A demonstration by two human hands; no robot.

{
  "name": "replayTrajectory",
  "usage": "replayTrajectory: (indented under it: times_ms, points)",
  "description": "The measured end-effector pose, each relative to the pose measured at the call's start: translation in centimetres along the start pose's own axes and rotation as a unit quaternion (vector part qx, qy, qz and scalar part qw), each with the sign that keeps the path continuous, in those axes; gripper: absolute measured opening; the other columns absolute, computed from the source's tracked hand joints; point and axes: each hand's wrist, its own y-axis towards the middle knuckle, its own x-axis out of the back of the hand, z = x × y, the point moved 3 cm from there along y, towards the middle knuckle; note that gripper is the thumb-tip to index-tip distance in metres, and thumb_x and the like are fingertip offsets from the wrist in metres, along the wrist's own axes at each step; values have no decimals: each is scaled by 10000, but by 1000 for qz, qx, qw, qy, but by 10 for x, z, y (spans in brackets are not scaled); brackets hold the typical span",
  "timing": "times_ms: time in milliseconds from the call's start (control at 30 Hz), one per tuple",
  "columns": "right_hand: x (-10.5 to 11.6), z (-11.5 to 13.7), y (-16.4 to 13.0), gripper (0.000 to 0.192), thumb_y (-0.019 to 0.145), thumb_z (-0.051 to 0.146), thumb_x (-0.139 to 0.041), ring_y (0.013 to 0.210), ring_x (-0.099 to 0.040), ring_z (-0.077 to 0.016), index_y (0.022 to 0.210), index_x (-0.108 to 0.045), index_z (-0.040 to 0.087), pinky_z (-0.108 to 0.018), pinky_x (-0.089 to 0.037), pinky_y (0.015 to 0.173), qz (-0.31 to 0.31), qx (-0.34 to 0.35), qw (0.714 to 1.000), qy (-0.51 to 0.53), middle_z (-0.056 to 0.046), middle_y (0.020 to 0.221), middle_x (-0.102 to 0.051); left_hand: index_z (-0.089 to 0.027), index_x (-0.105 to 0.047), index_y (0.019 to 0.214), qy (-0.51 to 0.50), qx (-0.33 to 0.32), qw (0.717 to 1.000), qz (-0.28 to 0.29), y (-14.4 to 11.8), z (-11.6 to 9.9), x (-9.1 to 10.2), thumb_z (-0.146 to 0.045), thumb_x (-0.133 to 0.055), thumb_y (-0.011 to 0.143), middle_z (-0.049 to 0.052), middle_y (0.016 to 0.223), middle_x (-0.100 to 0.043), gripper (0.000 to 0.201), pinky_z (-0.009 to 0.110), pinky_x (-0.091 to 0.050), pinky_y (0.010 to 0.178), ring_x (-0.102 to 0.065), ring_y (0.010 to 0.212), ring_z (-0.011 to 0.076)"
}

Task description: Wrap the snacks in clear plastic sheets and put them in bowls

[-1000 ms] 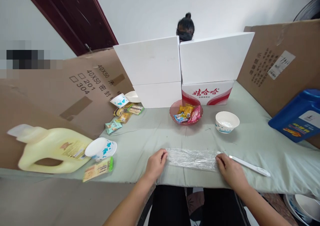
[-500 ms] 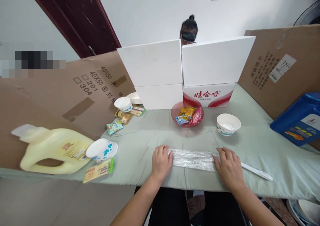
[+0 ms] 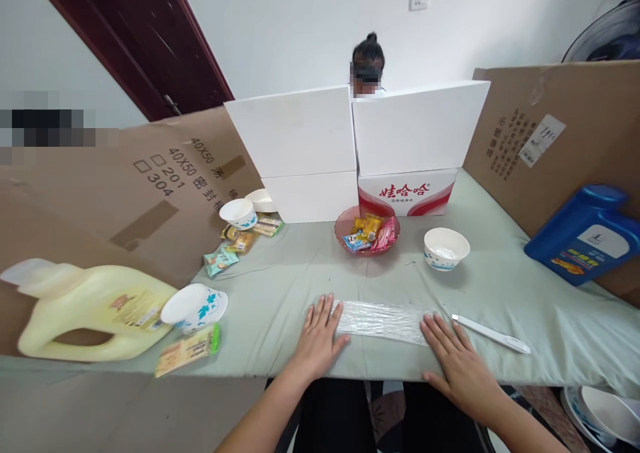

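Note:
A folded strip of clear plastic film (image 3: 383,321) lies flat and crinkled on the cloth-covered table in front of me. My left hand (image 3: 320,339) rests at its left end, palm down, with the fingers stretched out. At the right end, my right hand (image 3: 455,353) is spread flat, its fingertips on or right beside the film. Just beyond those fingers lies a slim white stick-like tool (image 3: 493,335), apart from the hand. Farther back stand a pink glass bowl (image 3: 343,239) of small wrapped snacks and a white paper bowl (image 3: 447,253) with a blue pattern.
At left are a pale yellow jug (image 3: 107,306), a tilted paper bowl (image 3: 200,309) and several snack packets. A blue bottle (image 3: 583,236) leans at right. White boxes (image 3: 310,139) wall off the back, with a person behind them. Cardboard sheets (image 3: 165,173) edge the sides.
Both hands have gone from curled fingers to flat, spread fingers on the film. The right hand no longer covers the near end of the white tool. The view has shifted slightly right.

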Motion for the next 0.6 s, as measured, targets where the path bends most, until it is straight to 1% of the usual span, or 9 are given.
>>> replayTrajectory:
  times_ms: [33, 100, 200, 267, 300, 367, 433, 500, 600]
  points:
    - [4, -1, -12, 772, 873, 520, -496, 1400, -272, -282, 1504, -225, 167, -482, -183, 1115, -5, 9, 1000, -9, -96, 1512, -355, -201, -316, 1479, 4, 6, 1000, -14, -2, 2, 3, -555, -370, 940, 119, 1562, -241, 648, 518, -214, 1121, -182, 1436, 332]
    - [12, -1, -32, 661, 874, 401, -523, 1350, -359, -265, 1469, -323, 192, -444, -228, 1089, -22, 27, 999, -25, -76, 1480, -415, -182, -423, 1417, -3, 14, 998, -57, -6, -6, 12, -437, -387, 956, 136, 1502, -356, 529, 510, -291, 1074, -289, 1384, 338]
    - [22, 1, -52, 467, 857, 194, -516, 1156, -539, -203, 1316, -524, 282, -364, -336, 984, -54, 43, 998, -13, -21, 1310, -592, -182, -593, 1215, -62, 5, 993, -104, -5, -35, 25, -273, -383, 956, 134, 1220, -580, 345, 445, -429, 928, -518, 1127, 283]
    - [31, 0, -56, 380, 835, 150, -521, 1053, -583, -194, 1171, -613, 303, -350, -372, 931, -66, 48, 996, 22, -10, 1181, -655, -186, -631, 1089, -108, -16, 988, -105, -1, -57, 30, -241, -414, 943, 102, 1038, -615, 267, 409, -463, 851, -552, 969, 246]
    - [37, 0, -56, 340, 825, 150, -529, 1046, -583, -203, 1113, -633, 297, -359, -378, 928, -71, 50, 995, 41, -16, 1154, -659, -187, -631, 1058, -125, -28, 987, -102, 1, -67, 32, -244, -444, 931, 92, 1003, -611, 233, 406, -466, 837, -547, 942, 242]
    - [55, 1, -50, 276, 810, 164, -547, 1112, -555, -237, 1042, -644, 276, -392, -372, 960, -86, 55, 992, 70, -38, 1177, -639, -187, -619, 1060, -145, -51, 983, -101, 4, -82, 33, -261, -504, 905, 89, 1023, -599, 207, 425, -460, 850, -531, 962, 254]
    - [75, 4, -36, 244, 804, 160, -557, 1200, -503, -264, 1012, -637, 260, -424, -353, 1008, -87, 71, 989, 97, -56, 1211, -618, -189, -603, 1094, -160, -78, 978, -107, 5, -93, 32, -275, -537, 888, 96, 1079, -585, 233, 450, -443, 884, -515, 1010, 268]
    - [95, 10, -14, 229, 814, 136, -546, 1217, -495, -256, 995, -626, 251, -421, -361, 1021, -53, 100, 983, 145, -62, 1163, -635, -196, -590, 1123, -175, -120, 972, -104, 3, -100, 29, -272, -548, 881, 95, 1123, -576, 257, 457, -427, 919, -504, 1055, 272]
    - [109, 17, 27, 226, 855, 110, -473, 1050, -587, -206, 987, -611, 231, -364, -438, 926, 29, 123, 958, 258, -60, 977, -671, -224, -570, 1164, -182, -198, 959, -86, -2, -108, 24, -248, -562, 868, 75, 1180, -574, 297, 443, -414, 958, -493, 1120, 263]
